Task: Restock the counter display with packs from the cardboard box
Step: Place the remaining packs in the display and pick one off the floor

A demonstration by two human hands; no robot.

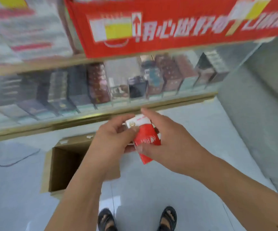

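Observation:
Both my hands hold red and white packs [145,135] just below the counter's gold front edge. My left hand [113,135] grips them from the left, thumb on top. My right hand [166,140] grips them from the right, its forefinger stretched over the upper pack. How many packs there are is blurred. A brown cardboard box [63,165] stands open on the floor below my left forearm; its inside is dark. The glass counter display [101,87] holds rows of dark packs in clear dividers, with one slot near the middle almost bare.
A large red carton [168,27] with white lettering sits on top of the counter. More stacked goods [26,30] lie to its left. A black cable [9,160] runs over the pale tiled floor. My sandalled feet [136,219] are at the bottom.

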